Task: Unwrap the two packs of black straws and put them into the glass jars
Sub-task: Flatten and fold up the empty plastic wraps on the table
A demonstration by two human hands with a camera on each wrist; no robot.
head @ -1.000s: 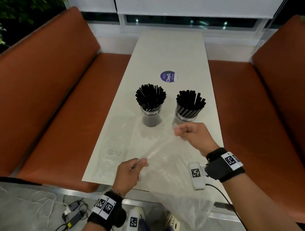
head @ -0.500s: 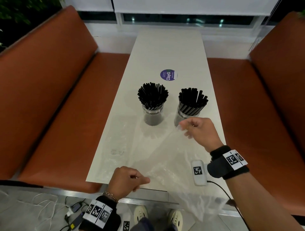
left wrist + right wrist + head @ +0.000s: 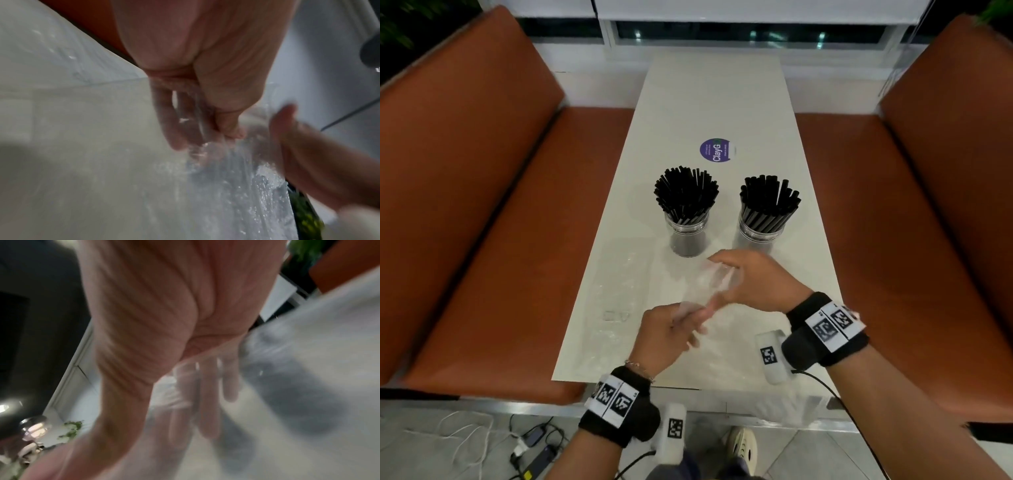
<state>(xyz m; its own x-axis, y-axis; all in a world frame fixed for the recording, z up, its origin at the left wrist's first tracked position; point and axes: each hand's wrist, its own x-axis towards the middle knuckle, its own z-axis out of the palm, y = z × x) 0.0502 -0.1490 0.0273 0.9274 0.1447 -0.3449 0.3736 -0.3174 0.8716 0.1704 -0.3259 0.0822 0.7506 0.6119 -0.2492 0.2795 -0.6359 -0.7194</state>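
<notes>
The white table (image 3: 709, 102) is seen lengthwise from above by the head view, while each wrist view is held close along its own palm, blurred, the clear plastic wrap (image 3: 236, 186) over the tabletop being shared.

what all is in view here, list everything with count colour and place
jars: two, clear glass, side by side mid-table, the other to the right
straws: two black bunches, one standing in each jar
plastic wrap: clear, bunched between both hands; more lies flat on the table's near end
sticker: one, purple, round, beyond the jars
table: one, white, between the benches
benches: two, orange-brown, either side
cables: on the floor, lower left
shoe: one, pale, under the table edge
hands: left hand and right hand, both gripping the wrap, black wristbands with white tags
</notes>
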